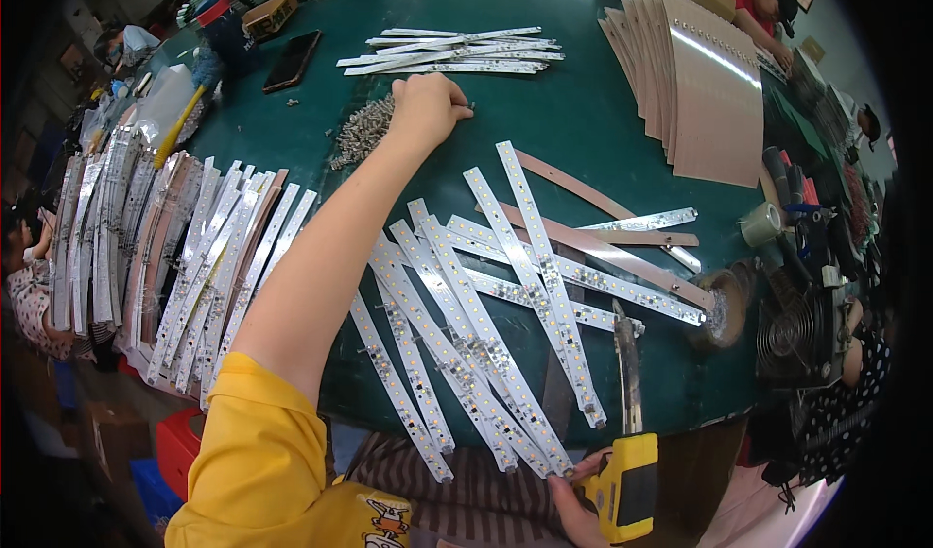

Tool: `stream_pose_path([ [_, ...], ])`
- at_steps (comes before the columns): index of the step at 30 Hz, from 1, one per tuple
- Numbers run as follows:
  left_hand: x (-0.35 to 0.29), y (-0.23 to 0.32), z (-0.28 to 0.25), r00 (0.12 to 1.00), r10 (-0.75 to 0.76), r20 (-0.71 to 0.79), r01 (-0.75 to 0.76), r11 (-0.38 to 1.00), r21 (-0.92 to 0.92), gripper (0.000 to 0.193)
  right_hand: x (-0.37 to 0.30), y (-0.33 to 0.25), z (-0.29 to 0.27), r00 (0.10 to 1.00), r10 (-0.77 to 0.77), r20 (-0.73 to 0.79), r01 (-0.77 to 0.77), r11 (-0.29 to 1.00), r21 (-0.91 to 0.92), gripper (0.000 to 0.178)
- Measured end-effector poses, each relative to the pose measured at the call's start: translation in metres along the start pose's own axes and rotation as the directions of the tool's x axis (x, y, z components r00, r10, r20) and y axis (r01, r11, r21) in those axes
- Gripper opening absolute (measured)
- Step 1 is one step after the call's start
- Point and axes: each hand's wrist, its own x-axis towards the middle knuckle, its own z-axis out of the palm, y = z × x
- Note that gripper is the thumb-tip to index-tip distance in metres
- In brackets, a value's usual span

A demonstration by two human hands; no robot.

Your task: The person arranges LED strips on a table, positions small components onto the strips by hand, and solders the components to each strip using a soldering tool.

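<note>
My left hand (425, 111) reaches across the table, just right of a heap of small metallic parts (363, 134). Its fingers are pinched together; what is between them is too small to make out. At the lower edge, my right hand (577, 509) grips a yellow and black soldering gun (630, 490), its metal tip pointing away from me. The thumb and fingertips of that hand are at the near end of an LED strip (496, 354). Several white LED strips with small chips lie crossed and fanned before me, some overhanging the table edge.
More strips (452, 51) lie stacked at the back, near a phone (292, 60). Brown boards (714, 101) lean in a fan at the right. A tape roll (761, 224), a wire coil (721, 307) and a fan (799, 339) stand there too. Bundled strips (126, 237) crowd the left.
</note>
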Motion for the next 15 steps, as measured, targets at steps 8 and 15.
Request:
stream_pose_path([
  [8,-0.008,0.002,-0.022,0.993,0.117,0.008,-0.118,0.988,0.100,0.014,0.008,-0.005,-0.001,0.993,-0.116,-0.006,0.116,0.993,-0.004,0.044],
  [15,-0.097,0.065,-0.067,0.998,0.021,0.052,0.005,0.888,-0.459,0.014,0.010,-0.004,-0.027,0.987,0.145,-0.073,-0.151,0.984,-0.096,0.065],
])
